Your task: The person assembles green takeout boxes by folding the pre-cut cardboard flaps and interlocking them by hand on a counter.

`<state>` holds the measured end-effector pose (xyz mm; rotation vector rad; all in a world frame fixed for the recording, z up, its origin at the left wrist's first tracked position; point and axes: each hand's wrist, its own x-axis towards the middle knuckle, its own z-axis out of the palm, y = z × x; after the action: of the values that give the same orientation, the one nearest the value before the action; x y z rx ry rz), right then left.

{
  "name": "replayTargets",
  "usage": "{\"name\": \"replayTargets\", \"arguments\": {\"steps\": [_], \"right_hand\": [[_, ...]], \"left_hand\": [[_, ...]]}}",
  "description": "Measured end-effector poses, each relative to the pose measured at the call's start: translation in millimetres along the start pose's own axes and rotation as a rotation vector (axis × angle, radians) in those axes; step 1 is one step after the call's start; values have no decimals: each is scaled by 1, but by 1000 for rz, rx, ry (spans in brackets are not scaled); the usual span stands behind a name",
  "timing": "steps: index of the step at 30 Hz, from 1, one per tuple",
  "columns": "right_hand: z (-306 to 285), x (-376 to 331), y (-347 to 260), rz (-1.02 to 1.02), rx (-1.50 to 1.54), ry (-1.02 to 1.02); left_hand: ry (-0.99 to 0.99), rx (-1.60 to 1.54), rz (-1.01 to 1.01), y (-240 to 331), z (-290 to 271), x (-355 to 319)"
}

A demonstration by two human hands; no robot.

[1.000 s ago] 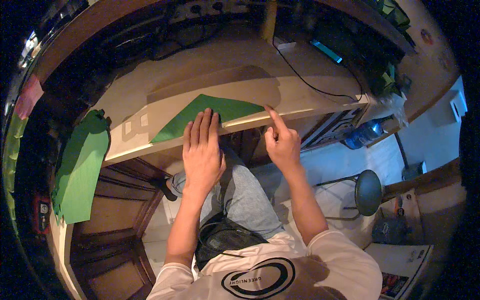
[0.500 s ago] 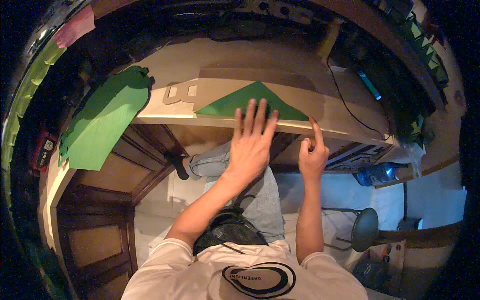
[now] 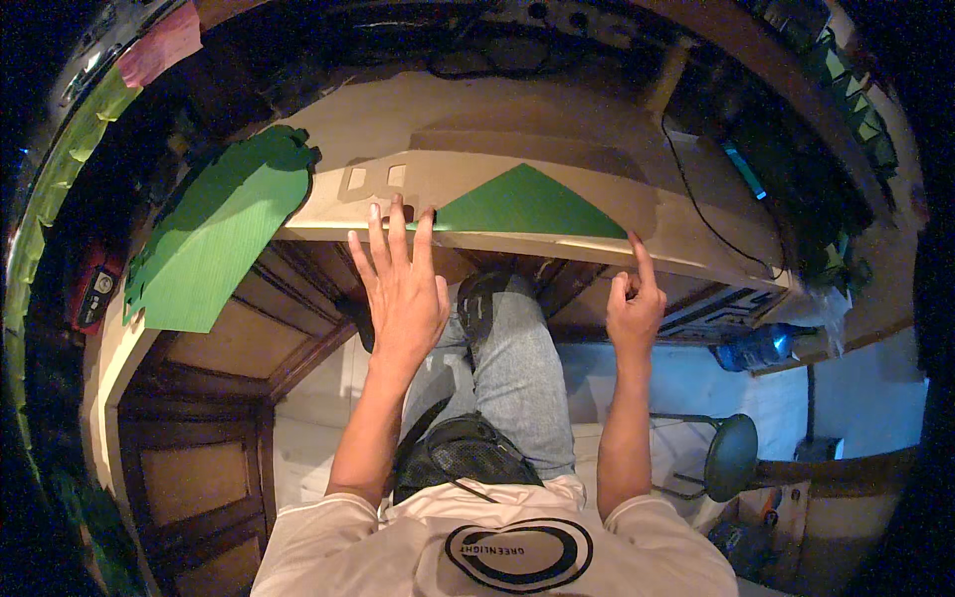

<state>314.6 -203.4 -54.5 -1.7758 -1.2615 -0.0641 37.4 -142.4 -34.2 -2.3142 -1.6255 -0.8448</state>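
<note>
A green sheet of paper folded into a triangle point(image 3: 532, 204) lies flat along the front edge of the desk, its long side toward me. My left hand point(image 3: 403, 289) is open, fingers spread, with its fingertips at the triangle's left corner. At the opposite corner, the outstretched index finger of my right hand point(image 3: 637, 294) touches the paper's tip, while the other fingers are curled in with nothing visible in them. A stack of green paper sheets point(image 3: 229, 234) lies to the left, hanging over the desk edge.
Beneath the triangle is a brown cardboard sheet point(image 3: 398, 179) with cut-out openings. A black cable point(image 3: 686, 184) crosses the desk at the right. Below the desk's right end are a blue water bottle point(image 3: 761, 346) and a round dark stool point(image 3: 731, 458).
My left hand has slid left along the fold, from the triangle's middle to its left corner, uncovering the paper. My right index finger stays at the right corner.
</note>
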Motion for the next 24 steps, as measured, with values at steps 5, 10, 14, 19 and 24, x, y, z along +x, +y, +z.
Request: {"name": "replayTargets", "arguments": {"steps": [5, 10, 14, 19, 24], "right_hand": [[6, -4, -7, 21, -30, 14], [30, -10, -38, -179, -136, -117], [64, -28, -82, -306, -74, -233], [71, -30, -104, -299, 66, -254], [41, -20, -68, -223, -27, -246]], "left_hand": [[-12, -38, -2, 5, 1, 1], [-27, -23, 13, 2, 2, -1], [-33, 2, 42, 2, 5, -1], [-57, 43, 23, 3, -1, 0], [-42, 56, 31, 0, 1, -1]]}}
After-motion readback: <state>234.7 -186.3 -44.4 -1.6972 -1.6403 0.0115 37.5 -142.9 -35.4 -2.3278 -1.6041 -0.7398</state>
